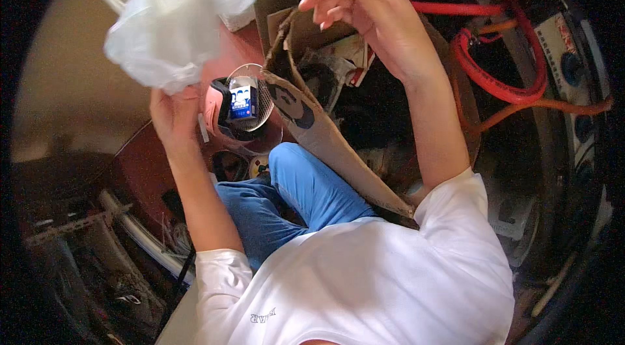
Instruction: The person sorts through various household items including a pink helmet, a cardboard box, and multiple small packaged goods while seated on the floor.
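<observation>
My left hand [173, 110] grips the underside of a translucent white plastic bag [166, 27], which is bunched up and slightly blurred. Something pale shows faintly inside the bag, too hidden to name. My right hand [371, 13] is raised above a cardboard box [332, 135], its fingers apart and nothing in them. Its fingertips look close to the box's upper corner; whether they touch is unclear. Inside the box lie crumpled clear plastic [337, 71] and other dark contents.
Beyond my knee, a small blue box [243, 102] rests on a round mesh-topped item near a pink object [213, 108]. A red hose [508, 96] coils at the right, with an orange cord [512, 108] below it. A pale tube [146, 237] lies at lower left.
</observation>
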